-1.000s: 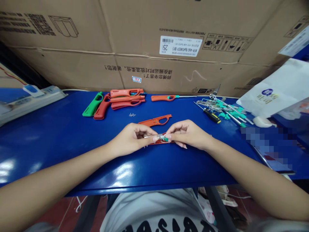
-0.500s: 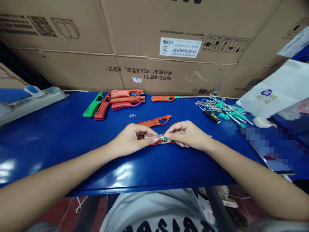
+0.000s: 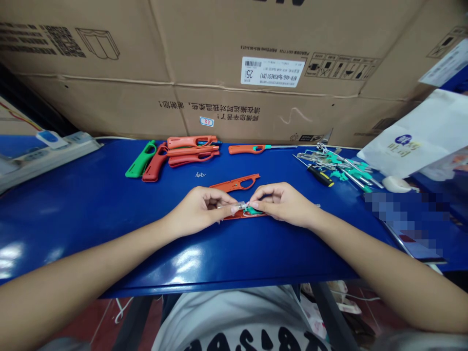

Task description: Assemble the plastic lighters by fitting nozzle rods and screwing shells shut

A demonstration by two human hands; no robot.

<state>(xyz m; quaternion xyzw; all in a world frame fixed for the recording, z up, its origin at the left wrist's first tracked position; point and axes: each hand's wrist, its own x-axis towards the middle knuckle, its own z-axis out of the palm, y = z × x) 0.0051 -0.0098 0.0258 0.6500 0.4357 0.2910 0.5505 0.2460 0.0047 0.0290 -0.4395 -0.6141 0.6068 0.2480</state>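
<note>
My left hand [image 3: 199,212] is closed, thumb and fingers pinching a small clear-and-silver cylinder [image 3: 240,205], which looks like a lighter's gas tank. Close on its right, my right hand [image 3: 285,204] is closed in a pinch at the cylinder's end; what lies between those fingertips is too small to make out. Beneath both hands an orange lighter shell half [image 3: 232,216] lies on the table, partly covered by fingers. A green plastic part [image 3: 253,211] and a thin white wire show in it. Just behind lies another orange shell half [image 3: 230,185] with a trigger loop.
Several orange and red lighter shells [image 3: 192,158] and a green shell [image 3: 141,159] lie back left. Tiny screws [image 3: 200,174] are nearer. An orange lighter [image 3: 246,149] lies by the cardboard box [image 3: 204,58]. A screwdriver [image 3: 321,176] and green-and-metal lighter parts [image 3: 351,170] are right; a power strip [image 3: 51,158] left.
The silver cylinder in my left hand has tilted and shifted slightly, showing more of its clear body. My right fingertips have moved slightly away from it, and more of the green part shows.
</note>
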